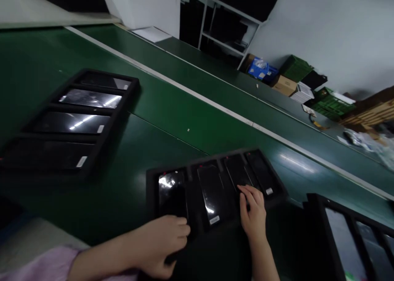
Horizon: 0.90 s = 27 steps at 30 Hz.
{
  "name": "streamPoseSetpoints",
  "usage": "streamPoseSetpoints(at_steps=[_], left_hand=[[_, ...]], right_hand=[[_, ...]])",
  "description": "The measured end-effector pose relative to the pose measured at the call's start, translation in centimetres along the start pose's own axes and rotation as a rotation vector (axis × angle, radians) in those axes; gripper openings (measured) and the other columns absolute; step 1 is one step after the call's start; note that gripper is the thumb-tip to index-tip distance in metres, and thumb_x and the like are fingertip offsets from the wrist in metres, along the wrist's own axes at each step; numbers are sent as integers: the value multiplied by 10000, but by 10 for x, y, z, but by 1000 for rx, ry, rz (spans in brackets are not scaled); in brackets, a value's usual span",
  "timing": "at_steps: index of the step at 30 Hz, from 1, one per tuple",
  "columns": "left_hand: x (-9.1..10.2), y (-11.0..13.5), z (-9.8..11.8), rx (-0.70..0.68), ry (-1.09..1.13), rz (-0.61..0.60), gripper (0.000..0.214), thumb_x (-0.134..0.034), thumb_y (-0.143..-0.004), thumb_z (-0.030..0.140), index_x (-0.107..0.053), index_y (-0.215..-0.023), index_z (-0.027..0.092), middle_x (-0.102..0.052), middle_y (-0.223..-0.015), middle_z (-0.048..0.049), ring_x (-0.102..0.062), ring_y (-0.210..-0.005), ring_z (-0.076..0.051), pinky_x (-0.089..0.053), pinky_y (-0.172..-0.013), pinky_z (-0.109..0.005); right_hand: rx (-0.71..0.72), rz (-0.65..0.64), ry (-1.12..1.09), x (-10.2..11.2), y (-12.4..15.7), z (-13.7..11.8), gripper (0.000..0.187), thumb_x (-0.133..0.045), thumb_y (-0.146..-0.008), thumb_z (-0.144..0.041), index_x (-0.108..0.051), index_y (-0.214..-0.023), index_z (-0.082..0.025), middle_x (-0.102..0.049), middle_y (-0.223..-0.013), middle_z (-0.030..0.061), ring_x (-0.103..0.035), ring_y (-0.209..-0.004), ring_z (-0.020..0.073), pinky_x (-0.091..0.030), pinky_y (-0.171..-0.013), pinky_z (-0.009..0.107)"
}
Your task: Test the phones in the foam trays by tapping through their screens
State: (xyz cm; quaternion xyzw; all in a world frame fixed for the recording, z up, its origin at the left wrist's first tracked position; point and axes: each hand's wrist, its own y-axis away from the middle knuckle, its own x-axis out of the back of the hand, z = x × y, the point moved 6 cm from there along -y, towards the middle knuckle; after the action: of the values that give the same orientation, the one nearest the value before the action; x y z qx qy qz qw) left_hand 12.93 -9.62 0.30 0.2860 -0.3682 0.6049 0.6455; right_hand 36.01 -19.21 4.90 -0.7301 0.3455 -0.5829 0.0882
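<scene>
A black tray (193,178) lies on the green worktop, with several phone-sized glossy dark panels side by side in its slots. My left hand (168,242) is curled at the tray's near left corner, fingers bent over the lower end of the leftmost panel (172,195); the thumb sits below, and the grip itself is partly hidden. My right hand (254,211) lays its fingertips on the third panel (237,170), with the thumb held apart from them. Between the hands is the second panel (211,190), with a white label at its near end. The fourth panel (258,168) sits beyond my right fingers.
Another black tray (115,117) with similar panels lies to the left, and a third tray (317,209) at the right edge. A pale strip (184,90) runs along the green worktop (172,145). Boxes (285,85), green crates (331,104) and plastic bags (369,145) stand at the far right.
</scene>
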Motion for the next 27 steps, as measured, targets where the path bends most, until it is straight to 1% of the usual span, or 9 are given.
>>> streamPoseSetpoints(at_steps=[2,5,6,9,11,13,17,21,27], left_hand=[[19,10,-27,77,45,-36,271,-790,-586,201,-537,-686,202,-634,-834,3,-587,-783,-173,-517,-742,-317],[55,32,-76,392,46,74,114,-675,-688,185,-603,-766,225,-660,-975,-21,-620,-994,-205,-544,-883,-328],[64,37,-87,453,58,121,95,-641,-749,224,-650,-839,253,-670,-1166,-27,-600,-1191,-233,-551,-986,-355],[84,38,-111,674,82,299,354,-528,-896,447,-678,-1192,324,-493,-1558,-34,-410,-1503,-292,-506,-1180,-498],[90,23,-120,875,26,368,625,-502,-902,573,-545,-1444,264,-355,-1654,-125,-301,-1571,-381,-450,-1217,-622],[92,-2,-122,1014,-87,347,874,-555,-881,597,-326,-1613,179,-125,-1729,-222,-176,-1597,-496,-344,-1239,-730],[94,-44,-119,1101,-257,259,891,-583,-896,505,-246,-1655,181,-108,-1741,-217,-193,-1548,-581,-332,-1187,-796],[96,-46,-119,1113,-242,327,855,-517,-918,463,-227,-1651,131,-154,-1724,-223,-258,-1517,-554,-375,-1180,-775],[95,-45,-113,1011,-278,432,768,-415,-974,487,-285,-1616,84,-206,-1682,-279,-295,-1480,-590,-366,-1137,-842]], right_hand=[[-42,-27,39,1,10,0,367,-456,-1089,-402,-787,-1123,-248,-736,-1034,106,-691,-982,258,-612,-850,445],[-30,-66,60,0,27,-16,334,-464,-1087,-333,-781,-1167,-263,-729,-1148,116,-669,-1106,279,-616,-898,471],[-13,-86,59,-3,31,-24,329,-468,-1086,-313,-783,-1166,-265,-722,-1199,120,-649,-1182,293,-614,-926,486],[-19,-120,55,-10,29,-40,320,-487,-1086,-333,-791,-1084,-233,-680,-1325,141,-550,-1371,340,-612,-981,524],[-38,-119,67,-16,17,-43,355,-484,-1089,-375,-784,-997,-209,-642,-1396,155,-483,-1446,370,-608,-1013,556],[-39,-117,104,-25,4,-43,363,-481,-1084,-390,-774,-1041,-180,-601,-1456,176,-427,-1494,401,-583,-1058,604],[-81,-170,114,-53,-11,-46,444,-527,-1045,-378,-677,-1326,-68,-521,-1532,252,-341,-1550,450,-501,-1151,679],[-125,-238,7,-69,-8,-54,531,-588,-1014,-391,-612,-1415,-45,-403,-1634,272,-230,-1604,468,-464,-1181,707],[-63,-405,-104,-61,-10,-60,738,-698,-941,-443,-507,-1516,-23,-235,-1740,247,-87,-1641,475,-425,-1225,689]])
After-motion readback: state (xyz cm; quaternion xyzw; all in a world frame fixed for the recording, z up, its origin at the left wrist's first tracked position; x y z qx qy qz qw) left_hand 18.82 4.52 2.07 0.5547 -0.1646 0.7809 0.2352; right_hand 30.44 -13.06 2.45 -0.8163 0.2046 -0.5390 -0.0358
